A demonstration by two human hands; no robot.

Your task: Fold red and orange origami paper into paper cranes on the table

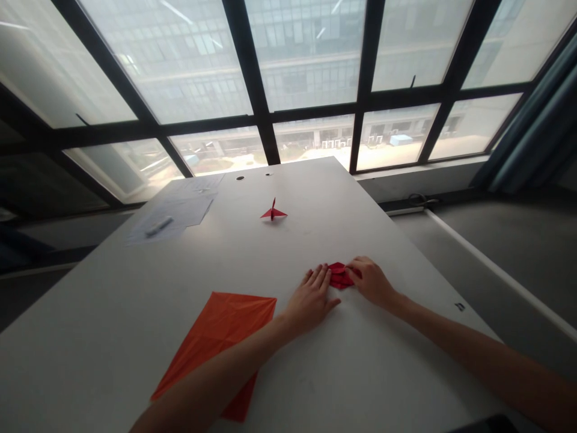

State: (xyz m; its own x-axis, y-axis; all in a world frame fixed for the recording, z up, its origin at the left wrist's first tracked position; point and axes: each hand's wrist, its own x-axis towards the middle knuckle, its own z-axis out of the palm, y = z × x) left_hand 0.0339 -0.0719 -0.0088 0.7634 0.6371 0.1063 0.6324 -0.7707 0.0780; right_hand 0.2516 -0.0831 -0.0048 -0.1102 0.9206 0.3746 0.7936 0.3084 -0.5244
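On the surface (243, 252) I have the red paper (339, 276), my left hand (314, 296) laid fingers-outstretched on its left edge. My right hand (372, 281) curls at its right edge, whether gripping I cannot tell; the crane (273, 213) stands beyond the paper, leftward.

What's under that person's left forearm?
Orange paper lies under the left forearm, showing on both sides of it. The strip directly beneath, and anything else there, is covered.
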